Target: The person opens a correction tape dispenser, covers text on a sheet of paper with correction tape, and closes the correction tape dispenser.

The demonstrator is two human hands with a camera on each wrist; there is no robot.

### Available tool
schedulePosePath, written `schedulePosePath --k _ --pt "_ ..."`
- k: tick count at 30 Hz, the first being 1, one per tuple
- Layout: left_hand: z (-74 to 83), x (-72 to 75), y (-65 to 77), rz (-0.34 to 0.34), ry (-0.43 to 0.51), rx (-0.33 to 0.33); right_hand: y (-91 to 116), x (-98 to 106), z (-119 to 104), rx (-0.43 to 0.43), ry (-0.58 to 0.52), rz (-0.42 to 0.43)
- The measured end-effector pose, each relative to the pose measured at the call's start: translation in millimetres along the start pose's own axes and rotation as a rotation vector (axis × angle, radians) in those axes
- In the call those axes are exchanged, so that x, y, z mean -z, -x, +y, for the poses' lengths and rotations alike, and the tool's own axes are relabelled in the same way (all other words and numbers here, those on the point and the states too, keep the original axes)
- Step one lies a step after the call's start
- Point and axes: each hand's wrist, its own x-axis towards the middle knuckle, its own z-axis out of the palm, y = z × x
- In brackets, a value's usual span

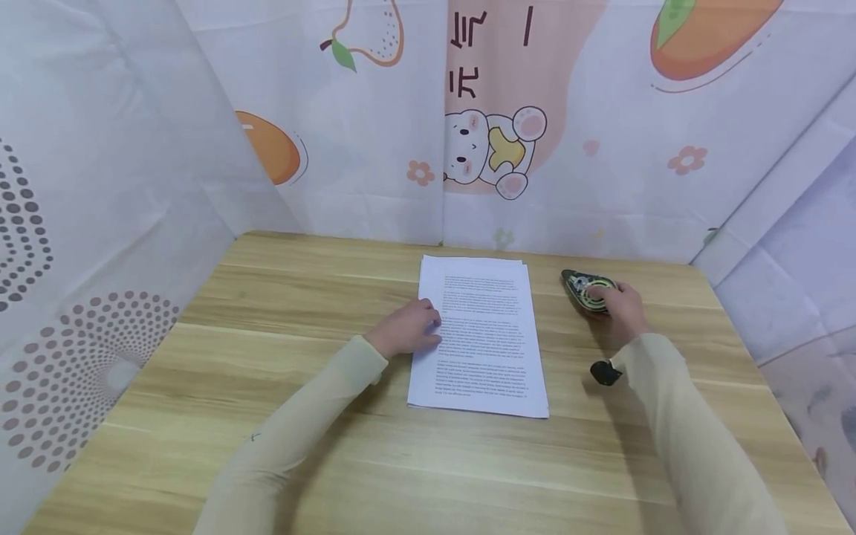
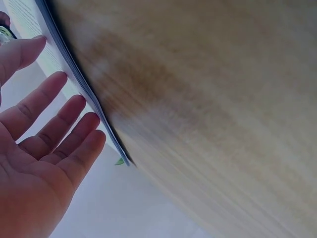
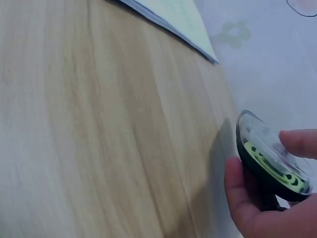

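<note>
A stack of printed paper (image 1: 478, 334) lies on the wooden table, lengthwise away from me. My left hand (image 1: 406, 328) is at its left edge, with loosely extended fingertips right at the sheets. In the left wrist view the fingers (image 2: 54, 87) are spread apart beside the stack's layered edge, holding nothing. To the right of the paper, my right hand (image 1: 628, 312) grips a teardrop-shaped correction tape (image 1: 579, 285). The right wrist view shows the clear cover and green wheel of the correction tape (image 3: 270, 158), with the thumb on top and fingers underneath.
The wooden table (image 1: 301, 312) ends at the back against a printed curtain (image 1: 361, 148). More curtain hangs along the left and right sides. A small black object (image 1: 605, 373) sticks out from the right sleeve's cuff, over the table.
</note>
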Motion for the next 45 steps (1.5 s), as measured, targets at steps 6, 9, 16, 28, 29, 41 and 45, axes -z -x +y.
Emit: schedulePosePath --k 6,9,16,28,29,41,45 --pt "-1.0 2.3 -0.4 0.017 0.039 0.006 9 3 -9 0.033 -0.203 -0.091" --pt "-1.7 4.6 -1.0 0.033 0.057 0.010 14 2 -11 0.064 -0.196 -0.143" --pt "-0.7 14.3 0.6 0.073 0.144 0.012 27 -11 -14 0.112 -0.138 -0.285" --pt "14.6 29.7 1.9 0.198 0.287 -0.066 56 -47 -20 0.154 0.051 -0.394" --pt "16.8 30.7 2.1 0.204 0.295 -0.059 58 -50 -19 0.157 0.069 -0.401" --pt "41.1 39.4 7.9 0.293 0.318 -0.122 83 -76 -16 0.198 0.128 -0.492" --pt "46.5 40.8 9.9 0.305 0.329 -0.146 89 -81 -17 0.198 0.121 -0.506"
